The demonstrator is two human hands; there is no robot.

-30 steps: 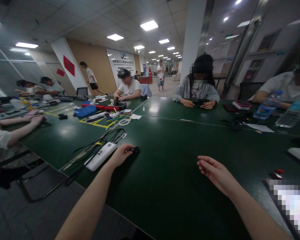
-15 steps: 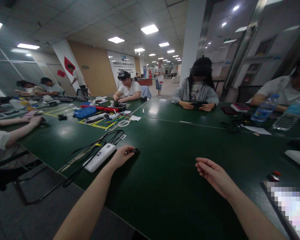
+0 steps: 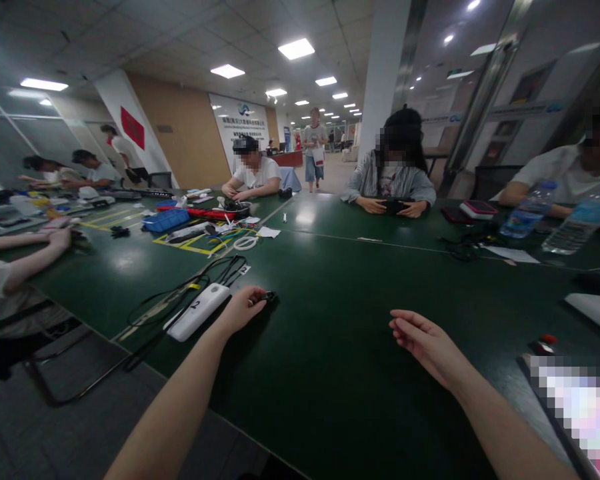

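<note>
On the dark green table [image 3: 325, 347], my left hand [image 3: 243, 310] is closed in a pinch on a small black object [image 3: 270, 297]. Its kind is too small and dark to make out. Just left of that hand lies a white power bank-like box [image 3: 197, 312] marked "2", with black cables [image 3: 180, 290] beside it. My right hand [image 3: 425, 340] is held over the table to the right, thumb and curled fingers pressed together. Nothing shows between them. The nearest thing to it is a small red-and-dark item [image 3: 545, 343], further right.
A pixelated lit screen [image 3: 575, 407] lies at the right front edge. A blue basket [image 3: 166, 220], loose wires and a white cable coil [image 3: 245, 243] are further back. Water bottles [image 3: 527, 210] stand at the right. Several people sit around the table; one person [image 3: 314, 143] walks behind.
The view has shifted slightly, so the table things sit a little higher and further left. Both hands keep their poses. The person in the background has come closer.
</note>
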